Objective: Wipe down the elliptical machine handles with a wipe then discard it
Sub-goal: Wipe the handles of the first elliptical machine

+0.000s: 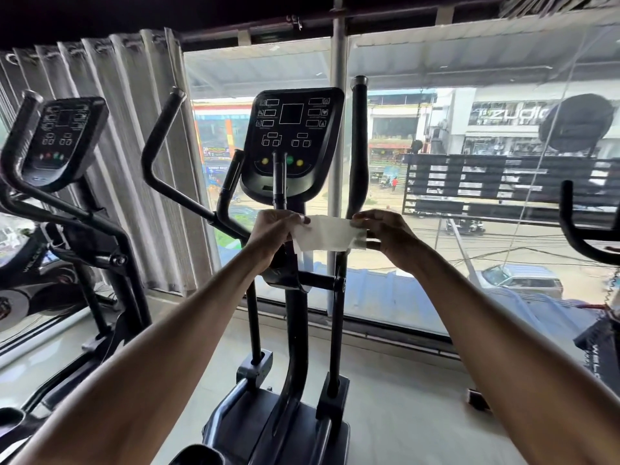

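The thin white rectangular wipe is held spread flat in the air between both hands. It is directly in front of the central column of the black elliptical machine and just below the console. The left hand pinches the left edge of the wipe between thumb and curled fingers. The right hand pinches the right edge in the same manner. Whether the wipe touches any part of the machine cannot be determined.

The black console panel with white outlined display boxes and yellow and green buttons sits just above the hands. The black bent left handle bar rises to the left of the console. The black straight right handle bar stands upright just beside the console's right edge, and its lower section lies near the fingertips of the right hand.

A second black elliptical machine stands at the left, in front of a pale grey pleated curtain. A large glass window behind both machines shows a street with buildings and vehicles. The machines stand on a pale smooth floor
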`<state>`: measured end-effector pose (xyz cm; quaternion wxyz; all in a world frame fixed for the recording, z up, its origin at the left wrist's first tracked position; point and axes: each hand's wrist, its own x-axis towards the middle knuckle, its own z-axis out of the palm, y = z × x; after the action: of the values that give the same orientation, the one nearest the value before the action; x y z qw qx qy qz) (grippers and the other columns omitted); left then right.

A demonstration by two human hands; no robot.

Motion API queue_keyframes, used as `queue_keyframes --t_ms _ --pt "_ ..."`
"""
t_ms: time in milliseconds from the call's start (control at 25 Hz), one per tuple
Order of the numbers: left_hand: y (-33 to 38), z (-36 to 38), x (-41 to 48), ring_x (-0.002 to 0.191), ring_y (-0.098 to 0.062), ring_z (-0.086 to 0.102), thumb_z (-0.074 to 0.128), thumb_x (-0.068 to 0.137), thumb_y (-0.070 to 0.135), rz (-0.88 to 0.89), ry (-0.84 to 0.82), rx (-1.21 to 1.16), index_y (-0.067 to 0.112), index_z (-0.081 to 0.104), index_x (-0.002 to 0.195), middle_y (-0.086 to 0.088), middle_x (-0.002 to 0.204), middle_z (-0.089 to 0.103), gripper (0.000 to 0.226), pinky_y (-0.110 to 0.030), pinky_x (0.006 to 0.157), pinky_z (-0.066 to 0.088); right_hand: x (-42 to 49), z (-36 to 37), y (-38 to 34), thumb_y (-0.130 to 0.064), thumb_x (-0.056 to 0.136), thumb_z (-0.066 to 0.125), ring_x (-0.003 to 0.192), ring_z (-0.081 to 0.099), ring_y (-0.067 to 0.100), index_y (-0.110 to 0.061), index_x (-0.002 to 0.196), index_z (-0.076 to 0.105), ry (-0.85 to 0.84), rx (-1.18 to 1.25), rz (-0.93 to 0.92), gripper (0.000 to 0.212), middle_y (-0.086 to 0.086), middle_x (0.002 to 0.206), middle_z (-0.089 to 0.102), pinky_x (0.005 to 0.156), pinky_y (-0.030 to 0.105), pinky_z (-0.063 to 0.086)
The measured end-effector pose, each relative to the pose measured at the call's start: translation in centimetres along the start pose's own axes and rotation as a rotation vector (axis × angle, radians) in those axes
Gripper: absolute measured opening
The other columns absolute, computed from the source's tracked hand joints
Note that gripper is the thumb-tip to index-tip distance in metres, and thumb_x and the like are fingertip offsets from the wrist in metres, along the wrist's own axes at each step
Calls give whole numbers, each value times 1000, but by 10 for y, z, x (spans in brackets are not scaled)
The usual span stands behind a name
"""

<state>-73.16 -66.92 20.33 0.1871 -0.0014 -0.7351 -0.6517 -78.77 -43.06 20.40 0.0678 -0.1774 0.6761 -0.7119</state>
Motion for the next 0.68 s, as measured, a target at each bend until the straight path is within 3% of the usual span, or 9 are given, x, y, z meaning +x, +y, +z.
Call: queue_keyframes --t_ms 80,160,280,360,480,600,680 --pt "2 0 2 91 -18 73 81 84 17 50 46 195 13 81 91 -3 95 78 8 -27 77 56 3 0 4 1 83 76 83 69 26 -3 108 65 35 -77 -12 27 15 93 70 72 36 62" --pt "3 1 2 91 -8 68 87 79 22 90 6 337 14 77 101 1 102 75 26 -22 71 48 3 3 4 -4 85 77 88 71 28 -4 110 67 77 -107 -40 26 17 98 73 80 41 62" --pt "7 7 6 86 -12 66 88 77 29 30 -227 419 21 63 121 0 97 70 51 -26 67 50 6 5 0 -9 89 74 98 70 27 -7 111 70 36 -166 -106 22 18 110 71 85 45 60" --pt "9 15 10 79 -10 66 84 83 27 -37 -381 435 19 68 118 -3 89 71 39 -30 72 55 7 9 -8 -8 91 71 95 68 22 -8 111 70 -26 -202 -149 20 13 105 70 81 42 58" --pt "10 27 17 83 -13 68 79 88 26 -77 -400 397 11 75 103 -11 96 75 21 -38 83 58 10 14 -20 -6 92 69 82 65 14 -10 106 70 -17 -316 -210 15 5 92 70 72 30 52" --pt "14 37 20 74 -15 68 74 93 17 -97 -322 361 4 70 107 -10 93 72 20 -26 60 59 14 6 -23 -13 87 74 79 67 10 -16 102 72 121 -607 -426 15 0 90 75 75 25 53" --pt "19 41 24 73 -18 70 70 93 8 -115 -238 261 7 69 103 -13 95 72 10 -25 53 57 14 -1 -22 -16 83 80 77 68 9 -17 99 73 70 -727 -488 17 2 88 76 78 29 56"
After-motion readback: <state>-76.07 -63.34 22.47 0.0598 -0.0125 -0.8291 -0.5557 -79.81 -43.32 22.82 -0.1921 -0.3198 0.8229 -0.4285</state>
